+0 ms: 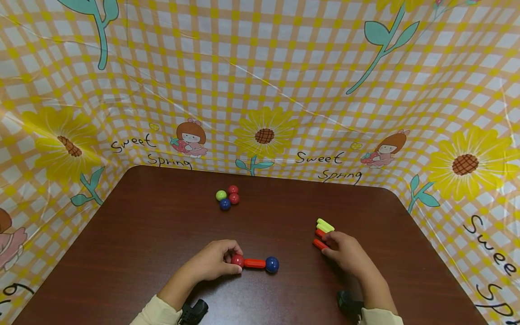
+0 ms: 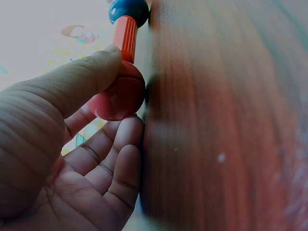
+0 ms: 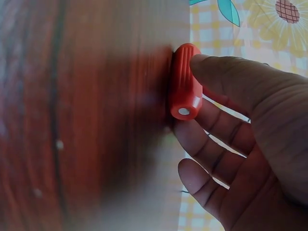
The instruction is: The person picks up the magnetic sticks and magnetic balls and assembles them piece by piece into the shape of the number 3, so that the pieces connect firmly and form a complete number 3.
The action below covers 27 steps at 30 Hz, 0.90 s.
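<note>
My left hand (image 1: 215,261) pinches a red ball (image 2: 120,94) between thumb and fingers, low at the tabletop. A red ribbed magnetic rod (image 1: 255,263) joins that ball to a blue ball (image 1: 272,265), all three in one line. On the right, my right hand (image 1: 348,253) has its thumb and fingers around a second red rod (image 3: 185,82); a metal disc shows in the rod's end. Another red rod (image 1: 321,234) lies at the index finger, partly hidden by it, beside two yellow-green rods (image 1: 325,225).
Farther back on the dark wooden table (image 1: 162,212) sits a cluster of two red balls (image 1: 234,198), a green ball (image 1: 221,195) and a blue ball (image 1: 225,204). A checked, flower-printed cloth (image 1: 260,90) rises around the table's back and sides.
</note>
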### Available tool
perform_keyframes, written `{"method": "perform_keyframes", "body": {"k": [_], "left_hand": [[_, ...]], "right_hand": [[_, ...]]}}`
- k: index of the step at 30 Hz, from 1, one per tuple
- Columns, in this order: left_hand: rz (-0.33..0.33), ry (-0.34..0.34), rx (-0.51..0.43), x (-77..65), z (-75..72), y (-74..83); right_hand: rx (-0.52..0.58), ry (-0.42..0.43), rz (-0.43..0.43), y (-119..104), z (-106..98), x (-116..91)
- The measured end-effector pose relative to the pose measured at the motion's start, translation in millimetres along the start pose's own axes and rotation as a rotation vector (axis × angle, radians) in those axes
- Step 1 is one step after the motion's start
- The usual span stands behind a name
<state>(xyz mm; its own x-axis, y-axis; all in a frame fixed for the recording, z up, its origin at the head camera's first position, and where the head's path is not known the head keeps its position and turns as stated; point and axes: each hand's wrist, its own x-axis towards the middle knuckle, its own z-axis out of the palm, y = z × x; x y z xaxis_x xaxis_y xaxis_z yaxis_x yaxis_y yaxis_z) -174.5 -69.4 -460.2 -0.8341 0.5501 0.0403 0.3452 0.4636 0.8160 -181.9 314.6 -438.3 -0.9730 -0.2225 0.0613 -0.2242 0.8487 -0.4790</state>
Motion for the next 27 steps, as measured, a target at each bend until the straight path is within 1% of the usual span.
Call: {"method": "perform_keyframes", "body": {"k": [5, 13, 19, 27], "left_hand": [[0.001, 0.0, -0.005, 0.3, 0.3, 0.3], [-0.001, -0.001, -0.002, 0.3, 0.2, 1.0], [0.003, -0.002, 0.002, -0.3, 0.0, 1.0], [-0.005, -0.005, -0.004, -0.2, 0.2, 1.7]], "right_hand": [[0.014, -0.017, 0.013, 0.0, 2.9, 0.3], [0.036, -0.067, 0.025, -2.0, 4.9, 2.7], [0.036, -0.049, -0.012, -3.5, 6.3, 3.1], [0.066, -0.04, -0.032, -9.6, 8.5, 5.6]]}}
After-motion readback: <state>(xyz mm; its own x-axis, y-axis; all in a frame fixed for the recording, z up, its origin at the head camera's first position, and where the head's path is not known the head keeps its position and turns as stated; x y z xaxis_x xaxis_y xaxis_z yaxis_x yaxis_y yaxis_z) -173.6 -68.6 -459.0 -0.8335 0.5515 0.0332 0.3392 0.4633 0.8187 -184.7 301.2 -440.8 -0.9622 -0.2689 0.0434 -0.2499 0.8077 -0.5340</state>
